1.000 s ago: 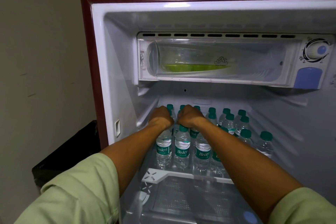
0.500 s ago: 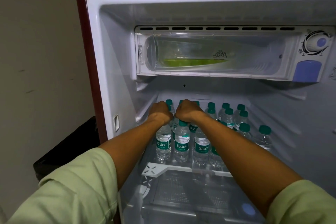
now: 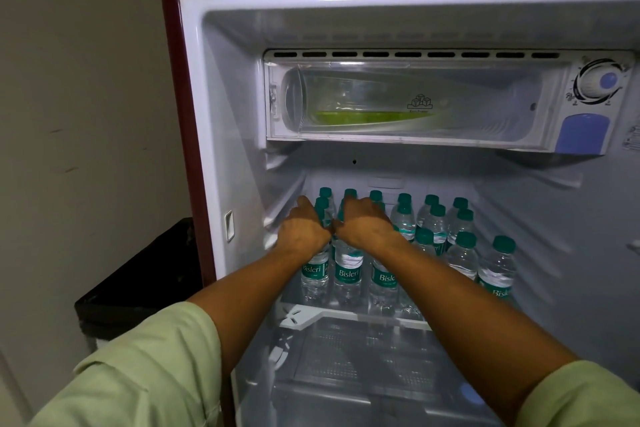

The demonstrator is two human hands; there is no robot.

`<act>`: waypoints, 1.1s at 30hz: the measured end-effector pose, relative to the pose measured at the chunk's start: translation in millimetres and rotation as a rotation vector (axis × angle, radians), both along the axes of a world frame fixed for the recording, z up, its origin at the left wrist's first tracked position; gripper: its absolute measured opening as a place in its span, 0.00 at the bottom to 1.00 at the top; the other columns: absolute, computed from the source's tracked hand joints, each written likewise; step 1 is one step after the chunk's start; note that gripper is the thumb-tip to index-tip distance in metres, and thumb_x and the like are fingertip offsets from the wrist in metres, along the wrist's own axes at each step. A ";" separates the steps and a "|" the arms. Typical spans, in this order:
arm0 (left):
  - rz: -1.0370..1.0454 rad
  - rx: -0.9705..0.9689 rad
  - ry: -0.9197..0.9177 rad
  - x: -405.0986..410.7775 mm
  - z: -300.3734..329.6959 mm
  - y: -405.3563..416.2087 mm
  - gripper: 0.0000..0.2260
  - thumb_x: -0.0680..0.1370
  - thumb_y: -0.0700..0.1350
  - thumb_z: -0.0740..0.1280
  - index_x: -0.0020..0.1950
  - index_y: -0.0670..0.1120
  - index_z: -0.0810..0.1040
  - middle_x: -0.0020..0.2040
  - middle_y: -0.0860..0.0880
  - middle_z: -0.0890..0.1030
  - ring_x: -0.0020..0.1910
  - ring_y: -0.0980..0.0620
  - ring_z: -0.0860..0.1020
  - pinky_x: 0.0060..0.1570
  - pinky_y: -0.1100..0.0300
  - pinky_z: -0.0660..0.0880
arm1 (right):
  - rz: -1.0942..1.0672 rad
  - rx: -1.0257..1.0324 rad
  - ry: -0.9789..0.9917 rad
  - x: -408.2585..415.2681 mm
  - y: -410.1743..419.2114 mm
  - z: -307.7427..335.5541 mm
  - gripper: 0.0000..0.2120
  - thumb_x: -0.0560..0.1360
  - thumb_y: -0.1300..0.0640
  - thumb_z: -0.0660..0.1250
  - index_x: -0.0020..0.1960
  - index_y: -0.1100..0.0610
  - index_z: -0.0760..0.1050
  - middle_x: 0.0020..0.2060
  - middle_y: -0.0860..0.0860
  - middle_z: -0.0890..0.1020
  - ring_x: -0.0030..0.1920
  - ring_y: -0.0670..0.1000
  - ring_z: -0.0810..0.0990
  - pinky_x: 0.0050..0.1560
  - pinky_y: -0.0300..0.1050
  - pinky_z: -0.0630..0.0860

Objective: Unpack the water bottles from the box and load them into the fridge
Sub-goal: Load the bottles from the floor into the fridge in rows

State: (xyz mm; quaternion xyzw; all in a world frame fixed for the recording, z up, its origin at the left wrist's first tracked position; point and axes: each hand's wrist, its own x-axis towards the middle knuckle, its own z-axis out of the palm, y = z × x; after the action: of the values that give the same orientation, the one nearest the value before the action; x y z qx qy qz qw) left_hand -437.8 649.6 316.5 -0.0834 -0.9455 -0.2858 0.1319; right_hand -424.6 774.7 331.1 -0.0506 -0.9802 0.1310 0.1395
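Green-capped water bottles (image 3: 349,270) upright — rows on fridge shelf (image 3: 346,315)

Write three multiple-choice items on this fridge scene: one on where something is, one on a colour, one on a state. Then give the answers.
1. Where do the water bottles stand?
A. on the shelf below the freezer box
B. inside the freezer box
C. on top of the fridge

2. What colour are the bottle caps?
A. red
B. green
C. white

3. How is the left hand?
A. hanging outside the fridge
B. gripping the thermostat dial
C. reaching in over the bottles

Answers: 1 A, they stand in rows on the shelf under the freezer box; 2 B, every cap is green; 3 C, it lies on the caps beside the right hand.
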 end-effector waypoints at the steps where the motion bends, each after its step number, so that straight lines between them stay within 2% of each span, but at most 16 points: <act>1: -0.018 -0.001 0.009 0.8 1.1 -0.2 0.30 0.72 0.52 0.75 0.66 0.41 0.66 0.56 0.41 0.79 0.50 0.44 0.81 0.46 0.52 0.81 | 0.002 0.000 -0.011 0.1 -0.9 -0.6 0.27 0.76 0.46 0.71 0.70 0.57 0.69 0.57 0.57 0.79 0.50 0.57 0.80 0.44 0.48 0.78; 5: -0.022 -0.070 -0.011 4.6 8.1 -3.6 0.22 0.72 0.53 0.76 0.58 0.41 0.75 0.47 0.44 0.80 0.37 0.51 0.77 0.30 0.62 0.72 | 0.002 -0.023 -0.011 -1.1 -1.4 -0.1 0.20 0.77 0.47 0.71 0.64 0.57 0.74 0.46 0.53 0.77 0.39 0.51 0.75 0.40 0.46 0.74; 7: 0.000 -0.097 -0.035 4.7 9.9 -5.4 0.20 0.72 0.53 0.76 0.55 0.42 0.76 0.41 0.47 0.76 0.33 0.53 0.74 0.27 0.64 0.69 | -0.013 -0.034 -0.013 -1.6 -1.1 -0.5 0.18 0.77 0.47 0.71 0.61 0.57 0.75 0.42 0.51 0.75 0.37 0.50 0.74 0.39 0.45 0.74; 10: 0.024 -0.163 -0.053 3.2 12.8 -6.3 0.20 0.73 0.55 0.75 0.55 0.42 0.76 0.39 0.48 0.75 0.35 0.52 0.76 0.34 0.60 0.76 | -0.017 -0.062 -0.008 -3.0 -2.8 -2.0 0.19 0.77 0.47 0.71 0.62 0.57 0.74 0.42 0.51 0.74 0.36 0.50 0.73 0.37 0.44 0.72; 13: 0.015 -0.202 -0.059 2.9 15.1 -6.6 0.22 0.73 0.56 0.74 0.57 0.41 0.76 0.49 0.44 0.80 0.47 0.46 0.81 0.51 0.51 0.81 | -0.004 -0.083 -0.005 -3.2 -6.9 -2.0 0.24 0.75 0.47 0.72 0.66 0.56 0.72 0.36 0.48 0.68 0.34 0.48 0.69 0.31 0.42 0.68; 15: 0.006 -0.217 -0.039 3.8 15.0 -7.5 0.23 0.73 0.56 0.74 0.58 0.41 0.76 0.53 0.42 0.81 0.50 0.45 0.81 0.53 0.49 0.80 | 0.006 -0.076 -0.004 -3.4 -7.9 -2.1 0.24 0.75 0.47 0.72 0.66 0.56 0.71 0.36 0.48 0.67 0.34 0.48 0.69 0.32 0.42 0.69; 21: -0.037 -0.187 -0.036 3.4 15.4 -11.3 0.24 0.72 0.56 0.74 0.60 0.40 0.76 0.54 0.41 0.81 0.50 0.45 0.81 0.52 0.51 0.80 | 0.013 -0.050 -0.048 -0.4 -5.3 2.1 0.21 0.75 0.47 0.72 0.62 0.56 0.73 0.38 0.50 0.70 0.35 0.49 0.72 0.28 0.42 0.66; 28: -0.031 -0.205 0.003 3.8 14.9 -11.9 0.24 0.72 0.56 0.74 0.59 0.41 0.76 0.53 0.42 0.81 0.48 0.45 0.81 0.49 0.51 0.81 | 0.019 -0.036 -0.048 7.2 -2.6 4.7 0.22 0.76 0.46 0.72 0.63 0.57 0.73 0.43 0.52 0.73 0.37 0.50 0.73 0.37 0.44 0.72; 31: -0.031 -0.184 0.026 5.3 14.1 -12.1 0.22 0.73 0.55 0.73 0.58 0.41 0.76 0.52 0.42 0.80 0.47 0.45 0.81 0.48 0.51 0.81 | 0.022 -0.039 -0.044 9.2 -3.3 6.1 0.19 0.76 0.46 0.71 0.60 0.58 0.75 0.39 0.51 0.74 0.36 0.49 0.74 0.32 0.41 0.69; 33: -0.033 -0.184 0.047 7.3 13.1 -13.1 0.21 0.73 0.55 0.73 0.57 0.42 0.77 0.51 0.43 0.80 0.46 0.46 0.81 0.47 0.52 0.81 | 0.012 -0.047 -0.046 10.1 -3.2 7.0 0.16 0.77 0.45 0.69 0.54 0.57 0.75 0.36 0.50 0.72 0.34 0.48 0.73 0.28 0.40 0.65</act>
State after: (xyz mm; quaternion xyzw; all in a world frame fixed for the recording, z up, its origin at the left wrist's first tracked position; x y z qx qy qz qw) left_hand -430.4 636.5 329.6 -0.1173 -0.9629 -0.1978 0.1413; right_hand -414.5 771.5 338.1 -0.0511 -0.9801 0.1534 0.1148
